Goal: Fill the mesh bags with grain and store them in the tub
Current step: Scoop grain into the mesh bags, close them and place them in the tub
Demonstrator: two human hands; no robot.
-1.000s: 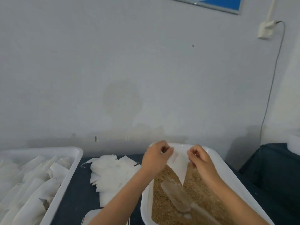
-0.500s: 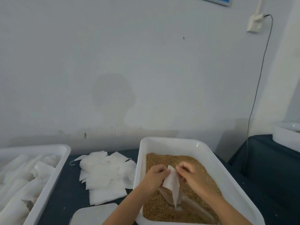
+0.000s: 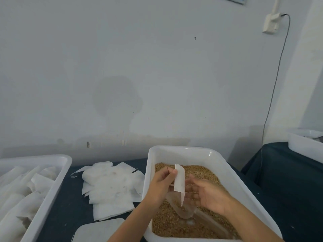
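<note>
Grain fills a white tray on the right of a dark-covered table. Left hand pinches the top edge of one empty mesh bag, which hangs upright over the grain. Right hand is spread wide, palm toward the bag, just beside it; whether it touches the bag, cannot tell. Clear plastic scoop lies in the grain under both hands, its handle running toward the near right; the hanging bag and the right hand cover part of it.

Loose heap of flat empty bags sits on the table left of the tray, a thin string trailing from its far left corner. White tub at far left holds filled bags packed side by side. Flat white lid-like piece lies at the near edge. Second white tub stands on a separate dark table at right.

Behind, a pale stained wall; a socket high at right with a thin cable dropping to the gap between the tables.
</note>
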